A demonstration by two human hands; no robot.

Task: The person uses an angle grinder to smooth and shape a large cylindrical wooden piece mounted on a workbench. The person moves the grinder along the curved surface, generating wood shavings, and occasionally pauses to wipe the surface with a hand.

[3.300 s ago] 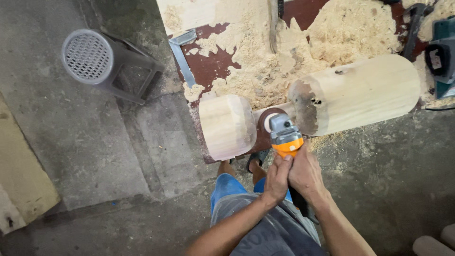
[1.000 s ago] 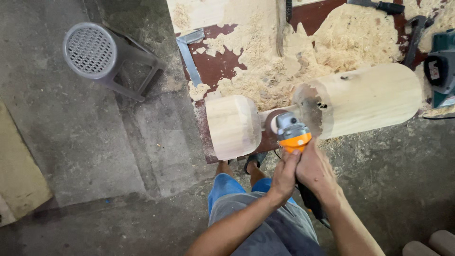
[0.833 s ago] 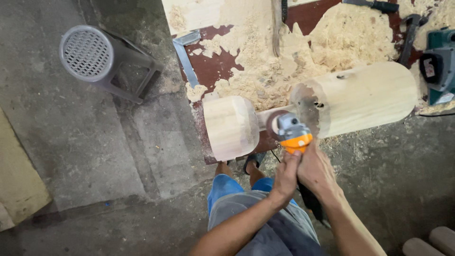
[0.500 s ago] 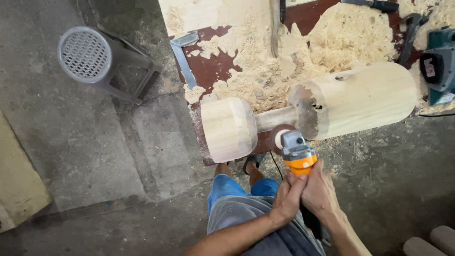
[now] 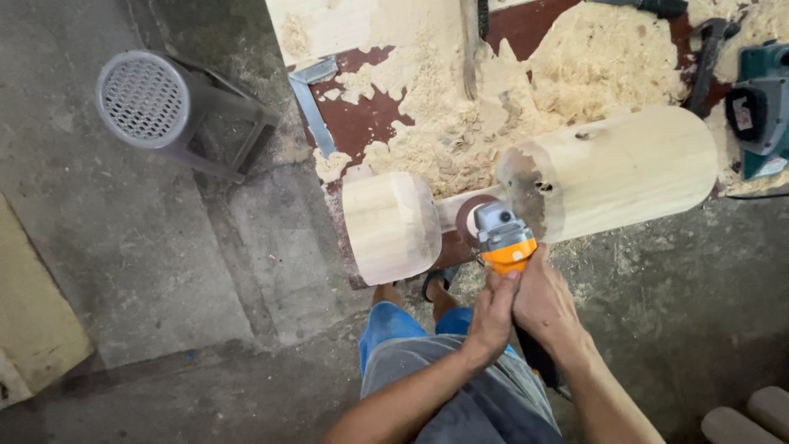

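Observation:
A pale carved log [image 5: 608,173] lies across the floor, with a thin neck [image 5: 452,212] joining its thick body to a rounded knob [image 5: 388,226]. An orange and grey angle grinder [image 5: 501,237] has its disc in the groove at the neck. My left hand [image 5: 491,314] and my right hand [image 5: 544,302] both grip the grinder's body from below, side by side. My knees in blue shorts [image 5: 411,329] sit just under the log.
Heaps of wood shavings [image 5: 526,90] cover a dark red board behind the log. A grey round-topped plastic stool [image 5: 156,107] lies tipped at the left. A teal power tool [image 5: 760,107] sits at the right edge. A metal square [image 5: 311,99] lies by the board.
The grinder pulled back toward me half a second ago and has now pushed forward into the neck groove again, both hands still on it.

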